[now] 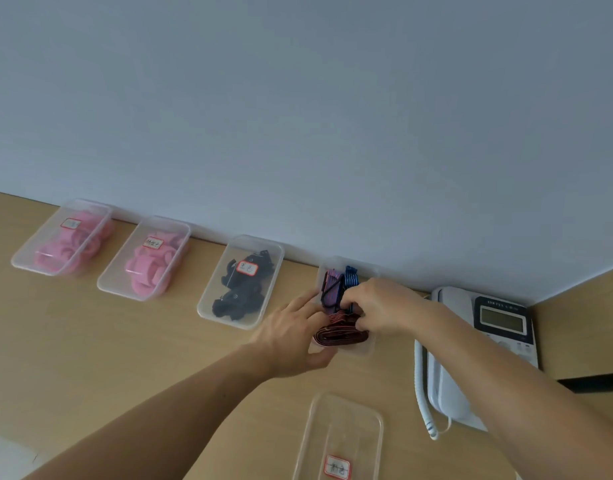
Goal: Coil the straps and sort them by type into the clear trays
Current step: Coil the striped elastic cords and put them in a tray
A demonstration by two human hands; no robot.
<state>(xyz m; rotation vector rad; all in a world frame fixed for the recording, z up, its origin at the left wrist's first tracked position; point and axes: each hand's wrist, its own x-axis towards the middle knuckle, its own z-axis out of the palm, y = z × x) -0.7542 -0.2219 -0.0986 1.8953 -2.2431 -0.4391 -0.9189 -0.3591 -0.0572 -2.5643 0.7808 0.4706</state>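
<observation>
Pale blue-grey wall is running behind a wooden desk, and along the desk's back edge four clear trays are sitting in a row: two with pink straps, one with black straps, and the fourth tray, nearest the telephone at the right end. Both hands are working at this fourth tray. The right hand is reaching in from above, its fingers curled down and pinching the red-brown coil lying in the tray's near end. The left hand is lying fairly flat, fingers mostly straight against the tray's left wall and thumb by its near corner, seemingly steadying it. A purple strap and a blue strap are standing at the far end. To seat the coil well, I would be pressing it flat before letting go, so the turns are not springing loose. Another clear tray is waiting by the front edge.
</observation>
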